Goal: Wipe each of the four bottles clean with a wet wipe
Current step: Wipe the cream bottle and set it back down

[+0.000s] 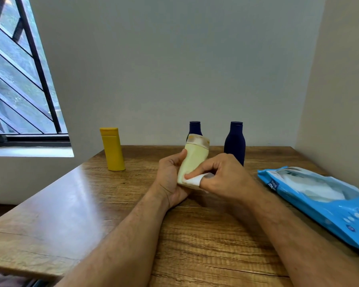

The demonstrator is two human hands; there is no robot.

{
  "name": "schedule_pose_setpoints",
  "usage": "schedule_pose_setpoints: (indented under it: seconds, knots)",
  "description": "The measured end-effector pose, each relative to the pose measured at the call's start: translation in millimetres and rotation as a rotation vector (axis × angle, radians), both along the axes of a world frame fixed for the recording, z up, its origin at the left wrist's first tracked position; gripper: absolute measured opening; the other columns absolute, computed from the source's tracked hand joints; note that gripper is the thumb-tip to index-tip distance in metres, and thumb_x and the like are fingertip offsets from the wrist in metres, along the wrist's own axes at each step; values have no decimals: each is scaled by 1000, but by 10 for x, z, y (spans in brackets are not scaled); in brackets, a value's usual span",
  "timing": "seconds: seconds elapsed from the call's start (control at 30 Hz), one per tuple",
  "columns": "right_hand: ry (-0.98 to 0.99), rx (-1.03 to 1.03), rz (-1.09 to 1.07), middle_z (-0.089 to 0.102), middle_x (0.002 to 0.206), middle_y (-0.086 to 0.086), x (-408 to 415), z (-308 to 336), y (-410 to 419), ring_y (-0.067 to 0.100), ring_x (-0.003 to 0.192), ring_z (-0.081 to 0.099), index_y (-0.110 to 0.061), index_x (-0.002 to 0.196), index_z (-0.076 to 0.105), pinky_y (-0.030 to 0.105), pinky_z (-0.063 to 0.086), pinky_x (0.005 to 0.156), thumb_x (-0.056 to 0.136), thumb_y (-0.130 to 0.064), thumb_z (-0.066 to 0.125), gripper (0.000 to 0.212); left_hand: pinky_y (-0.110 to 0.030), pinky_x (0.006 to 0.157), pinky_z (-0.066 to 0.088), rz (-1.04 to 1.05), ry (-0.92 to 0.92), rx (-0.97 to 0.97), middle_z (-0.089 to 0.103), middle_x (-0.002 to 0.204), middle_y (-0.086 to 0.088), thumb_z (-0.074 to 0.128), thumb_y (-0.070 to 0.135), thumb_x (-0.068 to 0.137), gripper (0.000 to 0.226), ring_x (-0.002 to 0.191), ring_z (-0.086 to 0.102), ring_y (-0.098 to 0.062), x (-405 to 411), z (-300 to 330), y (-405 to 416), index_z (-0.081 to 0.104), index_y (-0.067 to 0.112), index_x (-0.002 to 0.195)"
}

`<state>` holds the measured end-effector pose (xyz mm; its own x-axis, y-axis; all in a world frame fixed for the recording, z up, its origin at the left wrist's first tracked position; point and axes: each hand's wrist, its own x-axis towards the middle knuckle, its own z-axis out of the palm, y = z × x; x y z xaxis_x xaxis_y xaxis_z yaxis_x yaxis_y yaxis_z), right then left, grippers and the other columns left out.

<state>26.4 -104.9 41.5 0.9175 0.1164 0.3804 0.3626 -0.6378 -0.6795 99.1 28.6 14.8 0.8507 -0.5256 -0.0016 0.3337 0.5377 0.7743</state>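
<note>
My left hand (170, 177) grips a pale yellow bottle (194, 159) from behind, holding it upright and slightly tilted above the wooden table (71, 204). My right hand (222, 175) pinches a white wet wipe (195, 181) and presses it against the bottle's lower part. A yellow bottle (113, 149) stands upside down on its cap at the back left. Two dark blue bottles stand at the back: one (195, 127) mostly hidden behind the held bottle, the other (235, 141) to its right.
An open blue pack of wet wipes (319, 199) lies on the table at the right, near the side wall. A barred window (19, 79) is at the left. The back wall runs close behind the bottles.
</note>
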Motion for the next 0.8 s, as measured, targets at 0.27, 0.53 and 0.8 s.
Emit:
schedule_pose_setpoints:
  seconds: [0.27, 0.53, 0.8]
  knots:
    - [-241, 145, -275, 69, 107, -9, 73, 15, -90, 2, 91, 59, -33, 104, 75, 8, 40, 69, 88, -23, 67, 20, -41, 83, 48, 29, 0, 95, 71, 92, -16, 49, 32, 97, 37, 83, 63, -28, -57, 1, -49, 66, 5, 117]
    - [44, -17, -10, 66, 92, -25, -13, 24, 7, 0, 95, 57, -34, 92, 78, 12, 43, 80, 81, -10, 68, 29, -48, 98, 50, -2, 1, 56, 71, 105, -26, 41, 34, 102, 49, 97, 68, -36, -56, 18, -32, 62, -5, 121]
    - [-240, 144, -258, 68, 113, -9, 68, 16, -80, 0, 91, 59, -34, 110, 72, 11, 45, 74, 91, -23, 63, 23, -40, 76, 49, -17, -15, 97, 69, 91, -15, 47, 30, 99, 35, 78, 62, -27, -70, 5, -58, 66, 7, 116]
